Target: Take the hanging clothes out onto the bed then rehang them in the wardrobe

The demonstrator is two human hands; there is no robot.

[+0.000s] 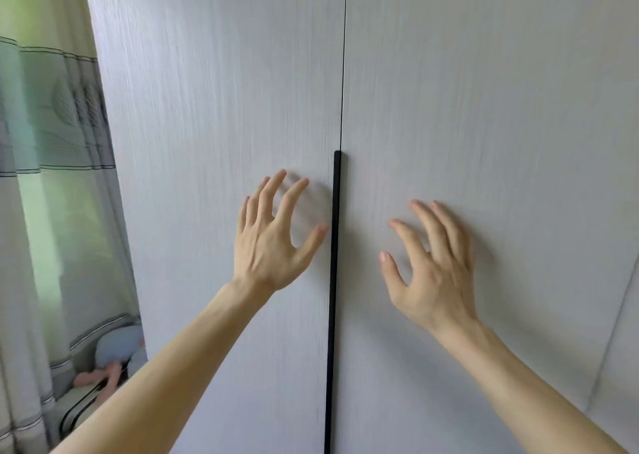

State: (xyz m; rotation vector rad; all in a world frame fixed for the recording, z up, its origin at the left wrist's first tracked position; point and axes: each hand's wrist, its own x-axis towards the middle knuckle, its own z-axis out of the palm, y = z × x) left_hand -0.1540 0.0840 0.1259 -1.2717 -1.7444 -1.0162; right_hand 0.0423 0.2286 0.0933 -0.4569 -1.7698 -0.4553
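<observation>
A pale grey wardrobe fills the view, its left door and right door both closed, meeting at a thin seam. A long black vertical handle runs down the seam. My left hand is spread with fingers straight, close to or on the left door just left of the handle. My right hand is spread the same way over the right door, to the right of the handle. Neither hand holds anything. The hanging clothes are hidden behind the doors.
A green and grey striped curtain hangs at the left beside the wardrobe. Low at the left lie a blue and pink soft object and a light bag with dark trim. Another panel edge slants at the right.
</observation>
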